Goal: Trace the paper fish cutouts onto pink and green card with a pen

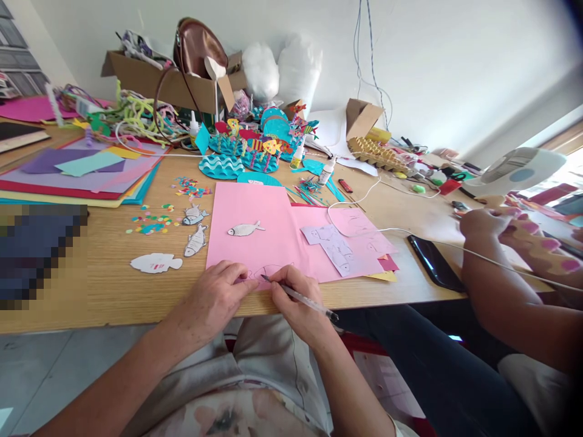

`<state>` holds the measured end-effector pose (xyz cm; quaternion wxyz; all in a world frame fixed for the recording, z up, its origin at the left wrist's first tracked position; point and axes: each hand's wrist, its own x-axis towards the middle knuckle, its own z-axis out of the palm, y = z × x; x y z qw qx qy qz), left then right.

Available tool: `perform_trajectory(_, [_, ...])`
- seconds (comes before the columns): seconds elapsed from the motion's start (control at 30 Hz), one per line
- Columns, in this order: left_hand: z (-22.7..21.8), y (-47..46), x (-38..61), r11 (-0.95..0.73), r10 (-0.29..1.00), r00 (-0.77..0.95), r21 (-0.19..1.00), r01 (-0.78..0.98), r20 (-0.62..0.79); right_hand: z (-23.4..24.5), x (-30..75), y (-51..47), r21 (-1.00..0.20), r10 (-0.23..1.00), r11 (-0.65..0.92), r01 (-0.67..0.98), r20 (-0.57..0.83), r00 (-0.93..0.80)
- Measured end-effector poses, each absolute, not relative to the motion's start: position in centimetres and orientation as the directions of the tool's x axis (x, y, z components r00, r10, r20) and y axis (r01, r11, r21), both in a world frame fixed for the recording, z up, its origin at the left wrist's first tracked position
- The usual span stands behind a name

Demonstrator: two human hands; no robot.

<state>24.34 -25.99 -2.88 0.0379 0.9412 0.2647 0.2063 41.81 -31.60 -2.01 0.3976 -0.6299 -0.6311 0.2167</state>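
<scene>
At the near edge of the table (pixel 91 291), the right hand (pixel 300 309) is clenched around a pen (pixel 314 303). Its tip rests on the pink paper (pixel 255 206), where a curved outline stands half drawn. The left hand (pixel 214 300) lies released and flat, pressing the sheet down just beside the tip. Drawing looks to be the step in hand, and closing the line calls for a steady sheet. Farther up the sheet lies a paper fish (pixel 246 229). A co-worker's hand (pixel 483 224) works near the right edge.
</scene>
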Motion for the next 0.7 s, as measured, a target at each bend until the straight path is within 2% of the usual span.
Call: perform_trajectory(0.7, [-3.03,-26.05,24.35,-0.86,0.509,0.772,0.185,0.476,0.38,-2.24,41.88,-31.54,-0.781,0.964,0.11,0.615,0.234,0.124])
